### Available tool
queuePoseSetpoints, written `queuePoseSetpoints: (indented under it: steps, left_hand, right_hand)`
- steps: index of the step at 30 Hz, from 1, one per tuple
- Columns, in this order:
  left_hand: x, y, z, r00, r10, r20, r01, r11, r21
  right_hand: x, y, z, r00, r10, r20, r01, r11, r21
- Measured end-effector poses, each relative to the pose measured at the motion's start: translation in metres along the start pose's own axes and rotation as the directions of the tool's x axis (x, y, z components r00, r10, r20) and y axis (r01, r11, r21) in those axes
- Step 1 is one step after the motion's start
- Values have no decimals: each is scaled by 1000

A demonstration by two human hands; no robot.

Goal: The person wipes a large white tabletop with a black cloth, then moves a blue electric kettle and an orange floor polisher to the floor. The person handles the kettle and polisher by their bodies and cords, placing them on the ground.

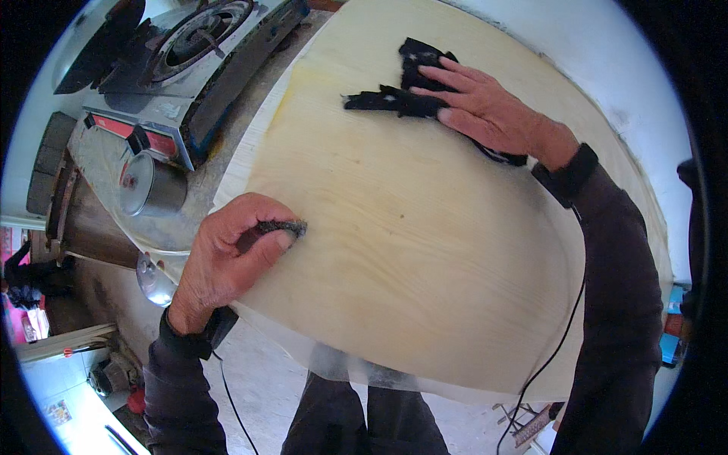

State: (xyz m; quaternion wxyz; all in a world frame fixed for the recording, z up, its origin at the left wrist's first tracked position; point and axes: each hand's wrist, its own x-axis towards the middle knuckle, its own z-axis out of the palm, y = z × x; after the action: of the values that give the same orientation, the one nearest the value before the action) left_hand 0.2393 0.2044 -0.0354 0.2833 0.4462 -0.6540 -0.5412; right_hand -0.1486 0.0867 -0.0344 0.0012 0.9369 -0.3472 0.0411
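Observation:
My left hand (236, 256) pinches a small dark scrap (293, 228), which looks like a fibrous pad or piece of cloth, between thumb and forefinger over the left part of a table. A clear plastic cover lies on the pale wood-grain tabletop (398, 256). Farther off on the right, my right hand (489, 108) lies with fingers spread on a ragged black cloth (415, 102), pressing it flat against the tabletop. Pale specks dot the cloth. Each wrist wears a dark band with a cable hanging from it.
A gas stove (187, 62) with a worn burner stands at the upper left. Beside it is a lidded metal pot (153, 185). A shiny metal lid (153, 281) shows beyond my left wrist. The white wall (625, 102) borders the table's far right side.

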Motion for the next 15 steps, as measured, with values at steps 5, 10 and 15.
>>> queuePoseSetpoints:
  steps: [5, 10, 15]
  left_hand:
    - [1, -1, -3, 997, 75, 0, -74, 994, 81]
    - [3, -1, -2, 998, 67, 9, -67, 997, 40]
    - [-1, -3, 0, 998, 59, -22, -58, 998, 29]
  right_hand:
    - [62, 10, 9, 999, 19, -36, -13, 987, 159]
    - [119, 14, 16, 999, -39, -29, 42, 994, 104]
    - [71, 12, 17, 993, -30, -110, 48, 985, 167]
